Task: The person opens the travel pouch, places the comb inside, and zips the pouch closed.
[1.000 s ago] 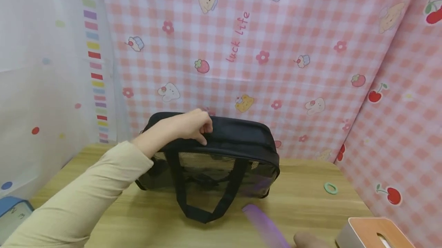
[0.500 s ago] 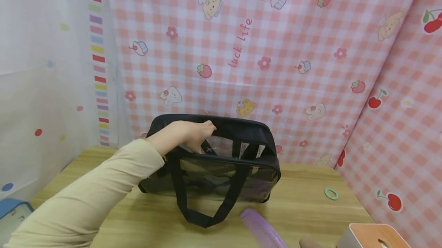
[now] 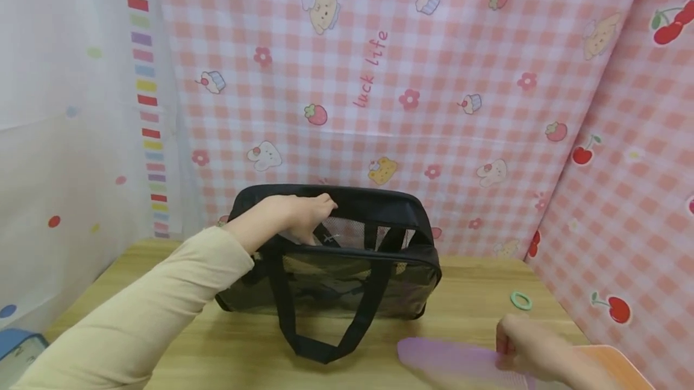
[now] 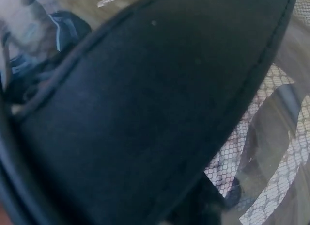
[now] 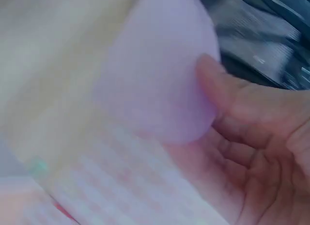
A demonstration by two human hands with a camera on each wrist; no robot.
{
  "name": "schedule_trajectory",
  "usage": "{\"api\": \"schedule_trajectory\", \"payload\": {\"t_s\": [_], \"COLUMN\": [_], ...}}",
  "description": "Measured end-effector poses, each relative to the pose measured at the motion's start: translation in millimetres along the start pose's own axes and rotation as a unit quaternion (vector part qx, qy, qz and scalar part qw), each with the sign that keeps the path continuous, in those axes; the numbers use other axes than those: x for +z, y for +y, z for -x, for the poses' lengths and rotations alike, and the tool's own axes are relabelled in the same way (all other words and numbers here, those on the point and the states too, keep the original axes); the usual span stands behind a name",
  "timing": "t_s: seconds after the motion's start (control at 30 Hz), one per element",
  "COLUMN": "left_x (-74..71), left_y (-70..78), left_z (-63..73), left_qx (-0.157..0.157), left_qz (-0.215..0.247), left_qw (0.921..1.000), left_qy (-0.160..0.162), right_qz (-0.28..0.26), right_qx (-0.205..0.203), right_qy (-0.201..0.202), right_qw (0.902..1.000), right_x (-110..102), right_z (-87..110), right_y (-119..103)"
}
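Observation:
A black bag (image 3: pixel 401 209) with see-through and mesh sides stands on the table, its top gaping and a strap handle hanging in front. My left hand (image 3: pixel 300 215) holds it at the opening, fingers at the back rim and thumb near the front rim. Some fingertips are hidden. In the left wrist view a black panel of the bag (image 4: pixel 155 89) fills most of the picture, and the hand itself barely shows. To the right, my right hand (image 3: pixel 534 348) grips a purple comb (image 3: pixel 444 355), blurred by motion. The right wrist view shows the thumb pressing the comb's rounded end (image 5: pixel 160 74).
A green ring (image 3: pixel 523 308) lies on the wooden table (image 3: pixel 472 281) at the right. An orange-topped tissue box (image 3: pixel 626 361) is partly behind my right forearm. A blue-edged box (image 3: pixel 18 342) sits at the far left. Patterned cloth walls (image 3: pixel 455 46) enclose the table.
The bag's top has gone from lying closed to gaping under my left hand. My right hand has come up into view with the comb, which has turned to lie more crosswise.

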State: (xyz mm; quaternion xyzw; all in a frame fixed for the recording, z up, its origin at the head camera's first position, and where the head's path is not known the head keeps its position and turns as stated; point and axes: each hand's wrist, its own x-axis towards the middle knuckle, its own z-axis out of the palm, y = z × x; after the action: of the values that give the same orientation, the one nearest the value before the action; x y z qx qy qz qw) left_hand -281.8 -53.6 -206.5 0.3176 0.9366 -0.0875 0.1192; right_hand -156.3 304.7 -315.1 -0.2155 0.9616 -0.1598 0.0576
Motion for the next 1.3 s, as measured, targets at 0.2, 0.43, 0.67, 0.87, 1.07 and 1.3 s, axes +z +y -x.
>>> {"api": "schedule_trajectory", "payload": {"t_s": [0.2, 0.43, 0.67, 0.87, 1.07, 1.3], "left_x": [0.3, -0.3, 0.5, 1.0, 1.7, 2.8], "left_y": [-4.6, -6.2, -5.6, -2.4, -0.2, 1.0], "left_z": [7.2, 9.2, 8.9, 6.0, 3.6, -0.1], "left_qx": [-0.015, -0.019, -0.009, -0.008, -0.003, -0.007], "left_qz": [-0.005, -0.007, -0.008, -0.017, -0.028, -0.032], "left_qw": [0.9999, 0.9998, 0.9999, 0.9998, 0.9996, 0.9995], "left_qy": [0.003, 0.003, 0.007, 0.004, 0.000, -0.003], "right_qz": [0.092, 0.034, -0.013, 0.028, 0.049, 0.040], "right_qx": [-0.081, -0.187, -0.172, -0.100, -0.078, -0.069], "right_qy": [0.004, -0.022, 0.026, 0.104, 0.051, -0.002], "right_qw": [0.9924, 0.9815, 0.9847, 0.9891, 0.9944, 0.9968], "right_x": [-58.8, -109.6, -136.1, -144.0, -139.6, -117.6], "right_z": [-1.1, -10.5, -31.9, -59.1, -91.9, -132.2], "right_y": [-21.1, -40.6, -53.6, -57.6, -66.5, -83.8]}}
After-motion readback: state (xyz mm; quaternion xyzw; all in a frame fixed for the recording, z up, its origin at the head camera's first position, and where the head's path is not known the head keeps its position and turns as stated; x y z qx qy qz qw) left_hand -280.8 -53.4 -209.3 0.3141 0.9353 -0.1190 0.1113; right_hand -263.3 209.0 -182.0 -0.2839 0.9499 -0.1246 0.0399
